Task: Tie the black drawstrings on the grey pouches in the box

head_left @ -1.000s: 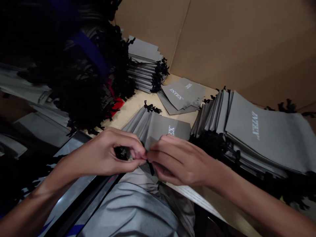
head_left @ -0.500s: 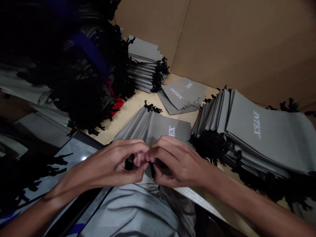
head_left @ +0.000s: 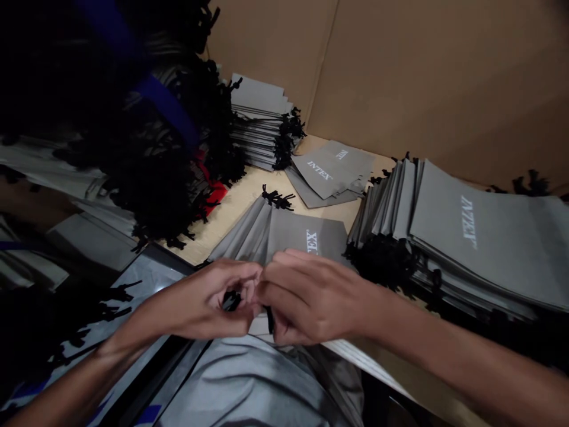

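Observation:
My left hand (head_left: 217,299) and my right hand (head_left: 311,296) meet at the fingertips, low in the middle of the head view. Both are closed on a black cord (head_left: 270,319), whose short end hangs between them; another dark bit shows inside the curl of my left hand. Just beyond my hands lies a fanned pile of grey pouches (head_left: 284,231) with white lettering and knotted black cords at its far corner. Most of the cord is hidden by my fingers.
A thick pile of grey INTEX pouches (head_left: 502,243) lies on the right. Flat grey pieces (head_left: 326,172) and a neat stack (head_left: 258,130) are farther back on the wooden table (head_left: 240,184). Black-corded bundles (head_left: 146,172) fill the left. A cardboard wall (head_left: 422,77) stands behind.
My hands have moved slightly lower in the view, and my right hand's fingers have curled closer over the cord. The view has shifted a little.

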`<action>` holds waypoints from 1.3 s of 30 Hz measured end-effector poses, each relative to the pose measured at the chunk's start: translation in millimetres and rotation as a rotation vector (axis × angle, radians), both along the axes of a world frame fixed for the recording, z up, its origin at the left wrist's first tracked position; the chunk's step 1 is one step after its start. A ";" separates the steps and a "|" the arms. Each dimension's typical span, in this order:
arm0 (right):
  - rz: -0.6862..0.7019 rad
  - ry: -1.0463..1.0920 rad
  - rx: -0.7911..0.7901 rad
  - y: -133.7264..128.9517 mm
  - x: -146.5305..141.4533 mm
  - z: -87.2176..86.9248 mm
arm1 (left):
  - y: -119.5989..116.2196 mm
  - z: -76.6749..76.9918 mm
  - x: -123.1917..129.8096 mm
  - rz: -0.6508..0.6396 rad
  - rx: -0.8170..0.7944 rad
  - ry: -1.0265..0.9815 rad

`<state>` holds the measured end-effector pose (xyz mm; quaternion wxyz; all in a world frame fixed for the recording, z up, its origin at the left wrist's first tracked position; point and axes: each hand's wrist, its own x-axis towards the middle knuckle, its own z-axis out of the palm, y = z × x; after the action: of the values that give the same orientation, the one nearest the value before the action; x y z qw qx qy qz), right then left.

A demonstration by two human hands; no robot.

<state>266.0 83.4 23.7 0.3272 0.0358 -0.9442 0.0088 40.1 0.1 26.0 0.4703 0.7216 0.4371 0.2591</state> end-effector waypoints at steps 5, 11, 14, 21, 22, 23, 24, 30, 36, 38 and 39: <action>0.003 -0.021 -0.098 -2.0 3.3 2.8 | 1.8 2.7 1.8 0.039 -0.059 -0.038; -0.009 0.118 -0.494 -7.6 11.1 -8.3 | -5.5 12.8 3.8 0.149 0.210 0.019; -0.015 0.131 -0.499 -6.9 12.5 -5.4 | -8.3 14.3 3.1 0.115 0.282 0.057; -0.021 0.038 -0.417 -5.3 12.7 3.3 | -7.0 17.3 -2.3 0.005 0.264 0.038; -0.022 0.033 -0.401 -5.0 12.8 4.1 | -5.7 18.6 -3.0 -0.003 0.251 0.032; -0.023 0.027 -0.387 -4.6 12.9 5.0 | -4.5 19.7 -3.6 -0.009 0.239 0.023; -0.025 0.017 -0.375 -4.2 13.0 6.0 | -3.4 20.4 -4.1 -0.010 0.229 0.016; -0.015 -0.044 -0.293 -2.6 11.8 8.7 | -0.6 13.5 -3.4 -0.001 0.260 -0.009; -0.032 -0.026 -0.140 -2.6 9.4 4.1 | 4.3 7.8 2.3 -0.008 0.248 -0.037; -0.042 -0.041 -0.085 -1.4 9.7 3.5 | 5.9 7.7 1.9 -0.020 0.244 -0.021; -0.046 -0.045 -0.060 -0.5 10.0 3.6 | 6.7 7.9 1.3 -0.025 0.239 -0.008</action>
<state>276.0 83.0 27.3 0.3070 0.0039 -0.9512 0.0303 41.4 6.8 33.8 0.3858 0.7768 0.3921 0.3065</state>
